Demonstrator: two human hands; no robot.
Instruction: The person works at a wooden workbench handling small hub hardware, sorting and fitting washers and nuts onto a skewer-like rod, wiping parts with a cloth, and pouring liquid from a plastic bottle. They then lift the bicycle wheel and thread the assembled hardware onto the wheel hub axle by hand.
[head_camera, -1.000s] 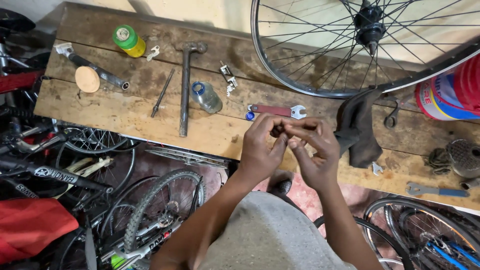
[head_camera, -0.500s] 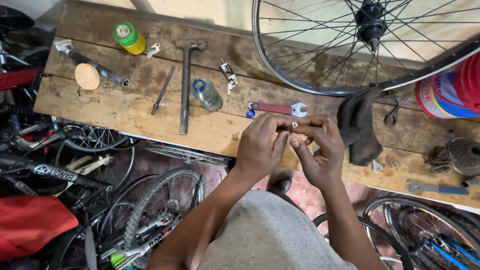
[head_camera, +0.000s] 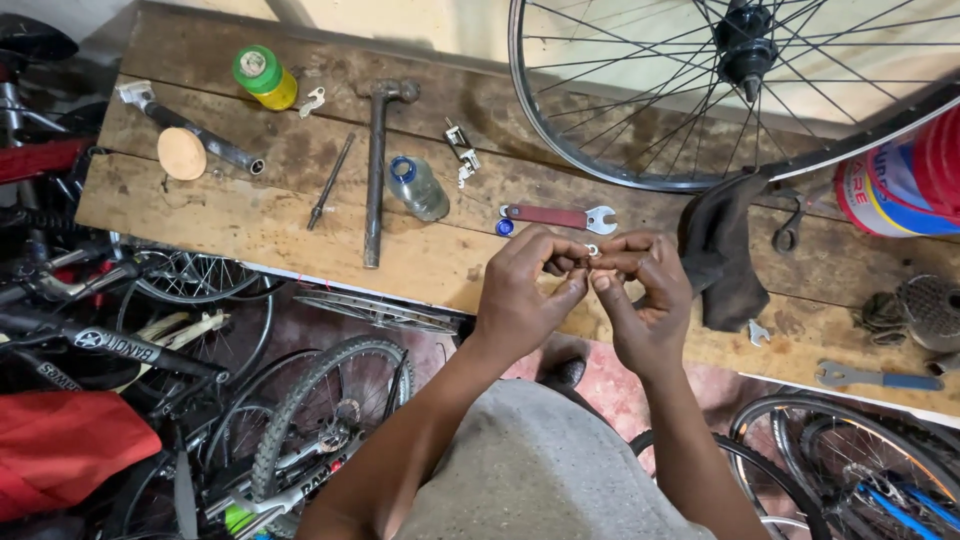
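My left hand (head_camera: 525, 295) and my right hand (head_camera: 645, 300) meet above the front edge of a worn wooden workbench (head_camera: 250, 215). Between their fingertips they pinch a tiny metal part (head_camera: 591, 250), a small ring or nut with a short dark piece on its left side. Just behind my hands lies a flat spanner with a red handle (head_camera: 560, 216) beside a small blue cap (head_camera: 504, 227). A dark rag (head_camera: 728, 250) lies to the right of my right hand.
On the bench lie a hammer (head_camera: 377, 165), a small plastic bottle (head_camera: 416, 187), a thin rod (head_camera: 330, 181), a green-capped can (head_camera: 263, 76), a round wooden disc (head_camera: 182, 153) and a blue-handled spanner (head_camera: 880, 377). A spoked bicycle wheel (head_camera: 720, 90) leans at the back. A red tub (head_camera: 905, 180) stands right. Bicycles crowd the floor.
My hands stay together over the bench edge, with the fingers shifting slightly around the small part. Nothing on the bench has moved.
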